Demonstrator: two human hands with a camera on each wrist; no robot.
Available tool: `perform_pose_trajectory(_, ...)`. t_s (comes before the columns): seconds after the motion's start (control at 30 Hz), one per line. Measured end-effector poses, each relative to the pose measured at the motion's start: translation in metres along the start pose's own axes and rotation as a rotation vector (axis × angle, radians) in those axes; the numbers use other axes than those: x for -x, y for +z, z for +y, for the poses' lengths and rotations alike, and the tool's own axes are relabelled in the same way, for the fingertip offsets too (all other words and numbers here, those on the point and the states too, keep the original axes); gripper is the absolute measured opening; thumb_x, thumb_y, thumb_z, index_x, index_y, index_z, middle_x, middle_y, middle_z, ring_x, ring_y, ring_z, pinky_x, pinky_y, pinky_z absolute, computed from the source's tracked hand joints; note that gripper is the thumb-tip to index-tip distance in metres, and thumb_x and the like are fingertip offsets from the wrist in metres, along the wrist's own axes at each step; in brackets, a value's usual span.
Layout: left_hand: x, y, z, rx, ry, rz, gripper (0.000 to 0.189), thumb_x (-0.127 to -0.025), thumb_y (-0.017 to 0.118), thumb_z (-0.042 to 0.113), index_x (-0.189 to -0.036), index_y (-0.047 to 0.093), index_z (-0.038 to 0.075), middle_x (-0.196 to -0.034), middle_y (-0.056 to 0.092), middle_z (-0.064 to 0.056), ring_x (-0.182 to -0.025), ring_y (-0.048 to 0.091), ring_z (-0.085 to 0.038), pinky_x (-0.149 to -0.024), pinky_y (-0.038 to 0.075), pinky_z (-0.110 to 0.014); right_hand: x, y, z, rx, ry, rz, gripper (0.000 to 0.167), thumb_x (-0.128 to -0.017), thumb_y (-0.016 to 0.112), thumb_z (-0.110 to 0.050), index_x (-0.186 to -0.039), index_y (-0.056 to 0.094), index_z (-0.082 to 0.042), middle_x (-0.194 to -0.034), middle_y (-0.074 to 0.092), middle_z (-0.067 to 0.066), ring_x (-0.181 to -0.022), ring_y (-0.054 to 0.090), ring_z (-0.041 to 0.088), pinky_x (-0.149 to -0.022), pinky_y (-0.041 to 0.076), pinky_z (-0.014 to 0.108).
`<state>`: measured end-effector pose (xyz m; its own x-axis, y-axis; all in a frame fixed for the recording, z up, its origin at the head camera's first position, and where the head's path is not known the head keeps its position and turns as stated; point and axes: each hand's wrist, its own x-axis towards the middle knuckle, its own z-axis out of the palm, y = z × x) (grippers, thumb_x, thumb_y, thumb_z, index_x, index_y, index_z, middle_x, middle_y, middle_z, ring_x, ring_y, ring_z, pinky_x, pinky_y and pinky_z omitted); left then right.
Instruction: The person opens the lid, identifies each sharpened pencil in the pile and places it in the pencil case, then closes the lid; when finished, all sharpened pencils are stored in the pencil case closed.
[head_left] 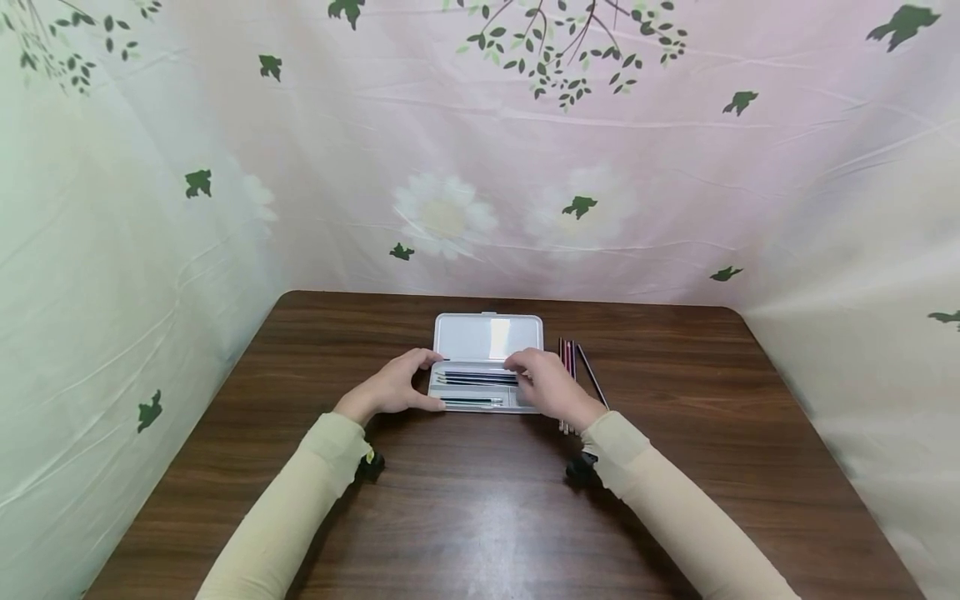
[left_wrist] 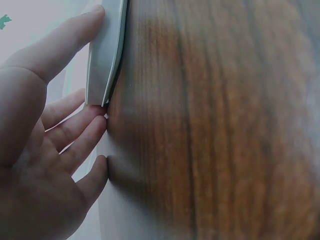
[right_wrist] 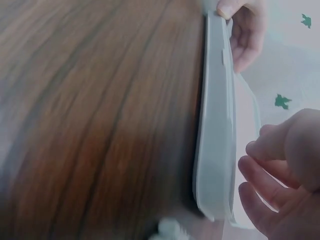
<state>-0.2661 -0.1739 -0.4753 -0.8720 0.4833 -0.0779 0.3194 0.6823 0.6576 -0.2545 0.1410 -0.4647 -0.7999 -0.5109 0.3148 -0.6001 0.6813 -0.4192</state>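
Observation:
A white pencil case [head_left: 487,402] lies with its lid folded back on the table. Several dark pencils [head_left: 476,378] lie in its rear section, and a green pencil and a pale one [head_left: 471,402] lie toward the front. The left hand [head_left: 393,385] holds the case's left end, its thumb [left_wrist: 75,37] at the front side and fingers round the end. Over the right end of the case is the right hand [head_left: 551,385], its fingers [right_wrist: 257,192] loosely bent. Nothing shows between those fingers in the right wrist view; their contact with the pencils is hidden.
More pencils [head_left: 572,358] lie on the table right of the case, partly under the right wrist, one slanted apart. The raised lid [head_left: 472,335] lies behind the case. A printed curtain [head_left: 510,167] surrounds the brown wooden table [head_left: 465,483].

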Motion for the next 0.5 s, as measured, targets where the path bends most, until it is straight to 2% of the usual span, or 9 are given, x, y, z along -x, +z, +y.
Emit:
perform_pose_trajectory(0.23,0.0,0.001,0.0,0.0,-0.003,0.005,0.085,-0.079,0.092,0.046,-0.148,0.053,0.013,-0.142,0.056,-0.009,-0.132,0.052,-0.028,-0.115,0.041,-0.051,0.014,-0.015,0.015,-0.008,0.02,0.073,0.021,-0.092,0.07,0.002,-0.11,0.077,-0.004,-0.105,0.075,0.008,-0.096,0.071,0.022,-0.084,0.059,0.041)
perform_pose_trajectory(0.37,0.0,0.001,0.0,0.004,-0.001,0.005,0.085,-0.08,0.092,0.046,-0.148,0.053,0.013,-0.142,0.056,-0.009,-0.132,0.052,-0.029,-0.115,0.04,-0.051,0.021,-0.021,0.023,-0.015,0.043,0.109,0.021,-0.092,0.069,0.002,-0.11,0.076,-0.005,-0.1,0.073,0.006,-0.09,0.067,0.019,-0.08,0.058,0.039)
perform_pose_trajectory(0.5,0.0,0.001,0.0,0.001,0.0,0.004,0.085,-0.08,0.092,0.044,-0.148,0.053,0.012,-0.142,0.056,-0.01,-0.132,0.052,-0.029,-0.115,0.041,-0.051,0.028,-0.026,0.031,-0.015,0.048,0.147,0.02,-0.09,0.069,0.004,-0.108,0.076,-0.002,-0.098,0.074,0.008,-0.089,0.069,0.022,-0.081,0.058,0.043)
